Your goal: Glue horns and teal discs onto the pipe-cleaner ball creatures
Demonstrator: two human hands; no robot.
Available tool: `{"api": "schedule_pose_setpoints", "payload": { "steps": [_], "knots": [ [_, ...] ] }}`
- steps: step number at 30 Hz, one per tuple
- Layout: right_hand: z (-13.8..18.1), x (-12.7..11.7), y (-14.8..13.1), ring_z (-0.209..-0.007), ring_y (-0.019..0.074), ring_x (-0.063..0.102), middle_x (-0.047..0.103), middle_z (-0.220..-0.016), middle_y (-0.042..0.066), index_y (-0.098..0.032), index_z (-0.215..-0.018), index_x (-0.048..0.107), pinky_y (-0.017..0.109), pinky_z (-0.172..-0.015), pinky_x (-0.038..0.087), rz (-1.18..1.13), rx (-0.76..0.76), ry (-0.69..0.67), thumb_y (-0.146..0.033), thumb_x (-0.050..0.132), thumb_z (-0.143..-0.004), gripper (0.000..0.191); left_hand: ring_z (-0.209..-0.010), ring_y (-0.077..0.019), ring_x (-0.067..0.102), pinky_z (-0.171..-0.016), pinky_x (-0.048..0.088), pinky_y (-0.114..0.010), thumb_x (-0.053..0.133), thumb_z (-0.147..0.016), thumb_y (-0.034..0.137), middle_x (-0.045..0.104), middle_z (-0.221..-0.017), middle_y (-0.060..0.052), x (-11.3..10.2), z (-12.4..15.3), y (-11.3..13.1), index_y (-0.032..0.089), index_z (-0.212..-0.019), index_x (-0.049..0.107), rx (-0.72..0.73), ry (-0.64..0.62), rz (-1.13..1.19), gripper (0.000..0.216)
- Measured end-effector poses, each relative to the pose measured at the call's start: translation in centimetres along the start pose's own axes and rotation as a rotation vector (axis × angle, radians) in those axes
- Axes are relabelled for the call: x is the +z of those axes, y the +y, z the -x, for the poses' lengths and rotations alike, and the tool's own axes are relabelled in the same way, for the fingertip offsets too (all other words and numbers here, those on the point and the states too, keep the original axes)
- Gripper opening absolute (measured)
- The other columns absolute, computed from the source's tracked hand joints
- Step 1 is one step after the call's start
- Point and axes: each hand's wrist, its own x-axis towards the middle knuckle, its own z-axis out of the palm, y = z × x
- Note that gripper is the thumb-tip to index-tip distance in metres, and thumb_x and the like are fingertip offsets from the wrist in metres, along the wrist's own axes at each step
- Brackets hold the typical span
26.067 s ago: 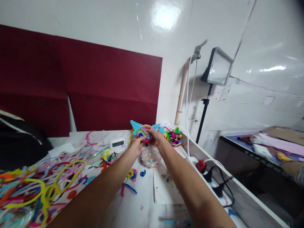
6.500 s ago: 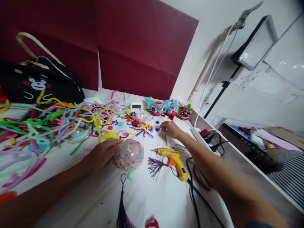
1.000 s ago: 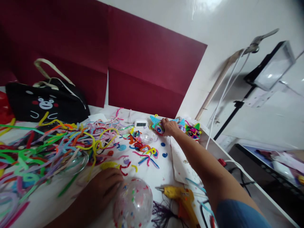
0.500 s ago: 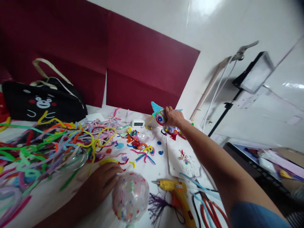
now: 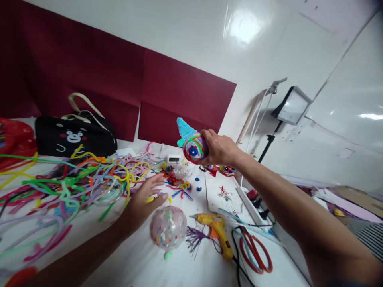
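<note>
My right hand [image 5: 220, 149] is closed round a pipe-cleaner animal ball [image 5: 193, 148] with a blue horn and round blue eye, held up above the white table [image 5: 119, 259]. My left hand [image 5: 146, 199] hovers open with fingers spread, just left of a clear ball [image 5: 168, 228] filled with coloured confetti that rests on the table. Two other decorated faces [image 5: 223, 170] lie at the table's far edge, below my right wrist.
A heap of coloured pipe cleaners [image 5: 66, 179] covers the left. A yellow glue gun [image 5: 217, 231], purple tassel [image 5: 194, 239], red scissors [image 5: 255, 255], a small white clock [image 5: 173, 159], a black bear bag [image 5: 74, 137], a power strip [image 5: 254, 203] and a lamp [image 5: 290, 105] surround the hands.
My right hand has picked the horned ball up from the far edge and brought it nearer and higher. My left hand has come off the clear ball and opened.
</note>
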Motion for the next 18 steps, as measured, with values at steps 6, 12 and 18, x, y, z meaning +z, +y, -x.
{"api": "schedule_pose_setpoints", "payload": {
  "steps": [6, 12, 18],
  "knots": [
    [3.4, -1.8, -4.0, -0.087, 0.0315, 0.067, 0.058, -0.120, 0.013, -0.015, -0.131, 0.038, 0.040, -0.069, 0.051, -0.089, -0.051, 0.004, -0.060, 0.069, -0.064, 0.086, -0.125, -0.0314, 0.052, -0.105, 0.042, -0.049, 0.077, -0.071, 0.038, 0.049, -0.138, -0.017, 3.4, 0.3, 4.2, 0.022, -0.142, 0.029, -0.125, -0.022, 0.524, 0.087],
    [4.9, -1.8, -6.7, -0.086, 0.0318, 0.067, 0.059, -0.116, 0.015, -0.013, -0.127, 0.042, 0.039, -0.066, 0.051, -0.119, -0.063, -0.044, -0.054, 0.071, -0.064, 0.080, -0.105, -0.0248, 0.064, -0.097, 0.048, -0.046, 0.076, -0.074, 0.031, 0.065, -0.113, -0.006, 5.0, 1.5, 5.2, 0.026, -0.123, 0.044, -0.137, -0.034, 0.724, 0.058],
    [5.4, -1.3, -8.5, -0.086, 0.0322, 0.068, 0.057, -0.121, 0.016, -0.013, -0.127, 0.042, 0.038, -0.064, 0.052, -0.135, -0.064, -0.074, -0.052, 0.073, -0.063, 0.081, -0.111, -0.0246, 0.062, -0.101, 0.046, -0.047, 0.075, -0.076, 0.026, 0.066, -0.113, -0.004, 4.8, 2.0, 5.0, 0.025, -0.112, 0.046, -0.146, 0.019, 0.782, 0.046]
  ]
}}
